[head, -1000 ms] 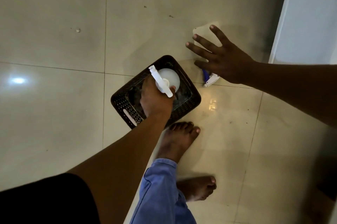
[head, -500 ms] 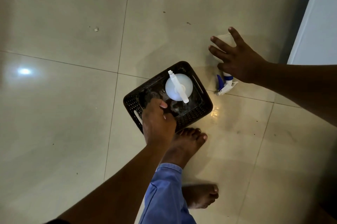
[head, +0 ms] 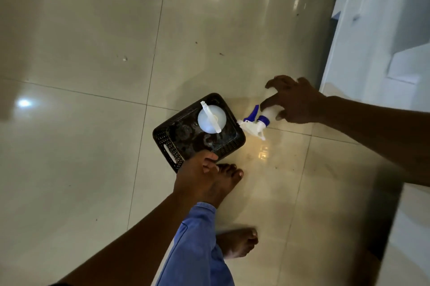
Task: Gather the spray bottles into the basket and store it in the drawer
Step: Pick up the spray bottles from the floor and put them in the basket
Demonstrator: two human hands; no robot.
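On the tiled floor, the dark basket holds one white spray bottle upright, your left hand loosely curled at its near rim, your right hand grasping the blue-nozzled bottle just beside it.

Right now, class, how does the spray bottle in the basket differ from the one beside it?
The all-white bottle stands upright inside the basket, untouched; the blue-trimmed bottle lies tilted outside it, under the right hand. The first has a white trigger head, the second a blue collar and lever. Both have pale bodies.
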